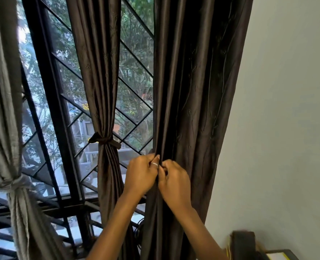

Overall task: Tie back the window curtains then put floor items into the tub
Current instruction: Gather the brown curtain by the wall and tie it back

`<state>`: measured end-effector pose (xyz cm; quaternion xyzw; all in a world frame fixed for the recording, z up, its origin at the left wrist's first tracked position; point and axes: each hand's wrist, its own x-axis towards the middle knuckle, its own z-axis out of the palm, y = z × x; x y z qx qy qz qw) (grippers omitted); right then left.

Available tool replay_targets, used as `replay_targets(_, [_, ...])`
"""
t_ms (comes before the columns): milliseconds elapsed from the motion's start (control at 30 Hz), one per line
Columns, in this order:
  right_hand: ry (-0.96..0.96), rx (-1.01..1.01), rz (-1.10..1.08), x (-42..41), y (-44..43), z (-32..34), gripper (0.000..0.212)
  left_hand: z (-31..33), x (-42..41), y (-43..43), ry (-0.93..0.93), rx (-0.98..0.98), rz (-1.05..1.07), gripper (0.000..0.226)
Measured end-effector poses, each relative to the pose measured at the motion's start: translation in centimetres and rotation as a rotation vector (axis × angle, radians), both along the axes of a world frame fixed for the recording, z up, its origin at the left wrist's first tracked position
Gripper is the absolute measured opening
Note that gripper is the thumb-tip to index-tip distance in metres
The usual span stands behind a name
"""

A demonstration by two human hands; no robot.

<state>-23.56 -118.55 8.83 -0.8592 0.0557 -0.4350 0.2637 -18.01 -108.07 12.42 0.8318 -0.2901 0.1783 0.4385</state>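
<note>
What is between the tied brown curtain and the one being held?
In the head view, only window glass crossed by diagonal grille bars; no fabric hangs there.

Three curtains hang at the window [136, 76]: grey curtain [3, 109] at its left, middle curtain [99, 72], right curtain [196, 91]. Two ties: grey tie [13, 183], brown tie [104, 140]. Two hands: left hand [140, 175], right hand [176, 182]. One ring [155, 164].
</note>
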Motion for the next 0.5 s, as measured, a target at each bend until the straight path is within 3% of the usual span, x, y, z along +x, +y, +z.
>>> replay_targets(400, [-0.039, 0.071, -0.01, 0.0, 1.0, -0.4, 0.004, 1.0, -0.7, 0.4, 0.044, 0.002, -0.044, 0.045])
replay_targets(500, [-0.014, 0.063, 0.004, 0.7, 1.1, -0.9, 0.012, 1.9, -1.2, 0.0, 0.018, 0.069, 0.02, 0.057])
